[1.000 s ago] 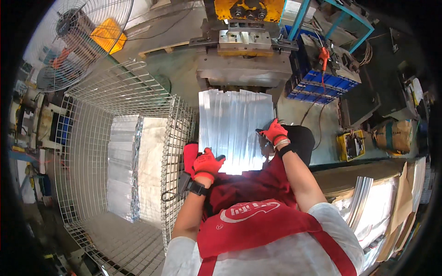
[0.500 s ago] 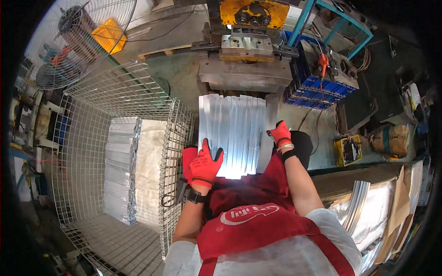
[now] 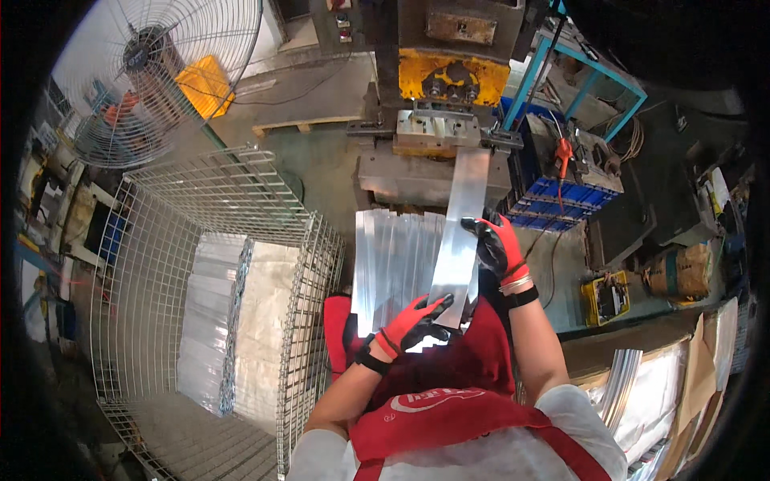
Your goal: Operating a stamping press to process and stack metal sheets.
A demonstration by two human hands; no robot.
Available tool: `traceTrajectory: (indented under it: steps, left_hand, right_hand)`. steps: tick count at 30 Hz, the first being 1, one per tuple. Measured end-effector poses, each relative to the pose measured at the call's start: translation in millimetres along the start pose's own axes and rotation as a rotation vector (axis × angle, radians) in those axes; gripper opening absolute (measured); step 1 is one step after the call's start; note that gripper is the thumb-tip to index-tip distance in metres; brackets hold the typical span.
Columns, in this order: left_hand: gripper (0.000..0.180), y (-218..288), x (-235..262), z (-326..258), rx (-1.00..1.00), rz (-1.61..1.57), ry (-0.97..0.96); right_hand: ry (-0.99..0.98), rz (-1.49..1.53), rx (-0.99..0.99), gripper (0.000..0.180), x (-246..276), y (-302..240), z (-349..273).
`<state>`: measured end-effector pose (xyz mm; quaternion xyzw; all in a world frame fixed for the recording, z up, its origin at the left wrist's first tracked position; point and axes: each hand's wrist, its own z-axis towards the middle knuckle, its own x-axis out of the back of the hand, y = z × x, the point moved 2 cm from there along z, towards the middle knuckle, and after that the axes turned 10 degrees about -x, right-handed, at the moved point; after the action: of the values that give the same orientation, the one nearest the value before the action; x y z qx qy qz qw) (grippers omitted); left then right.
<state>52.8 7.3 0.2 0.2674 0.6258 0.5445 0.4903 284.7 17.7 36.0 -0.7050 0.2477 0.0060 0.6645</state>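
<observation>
A long, flat aluminium strip [image 3: 468, 192] slants across in front of me, its far end at the metal die block [image 3: 437, 128] of the press. My left hand [image 3: 417, 321], in a red glove with black fingertips, grips the strip's near end. Around its right edge, about midway along, my right hand [image 3: 499, 244] is closed, gloved the same way. Beneath and left of the strip lies a row of similar silvery strips [image 3: 393, 256], side by side between me and the press. The held strip hides part of that row's right side.
To the left stands a wire mesh basket [image 3: 309, 272] with stacked strips and a pale sheet inside. A large caged fan [image 3: 152, 72] is behind it. Blue crates [image 3: 553, 196] stand right of the press [image 3: 453, 72]. A yellow bin [image 3: 605, 297] sits farther right, near cardboard-wrapped profiles [image 3: 622, 389].
One strip is now lifted off the row and held in both hands, reaching toward the die. My left hand moved right to its near end. The whole view has tilted up slightly.
</observation>
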Motion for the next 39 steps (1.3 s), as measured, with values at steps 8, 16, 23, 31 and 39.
traceTrajectory:
  steps: [8,16,23,31,39]
  left_hand:
    - [0.065,16.0,24.1,45.4,-0.62,0.75,0.141]
    - [0.035,0.1,60.0,73.9,-0.651,0.817,0.208]
    - [0.035,29.6,26.3,84.5,0.194,-0.498,0.402]
    - [0.036,25.5,20.4,88.3,0.168,-0.487,0.397]
    - [0.037,31.0,19.6,88.7,0.158,-0.426,0.388]
  right_hand:
    - [0.028,0.039,0.025,0.034,-30.1,19.4,41.4]
    - [0.144,-0.175,-0.242,0.028,-45.3,33.6,49.3]
    - [0.161,-0.021,-0.008,0.026,-30.2,52.7,58.0]
    - [0.166,-0.012,-0.024,0.022,-32.4,40.6,50.8]
    - [0.156,-0.018,-0.074,0.026,-25.6,46.1,55.7]
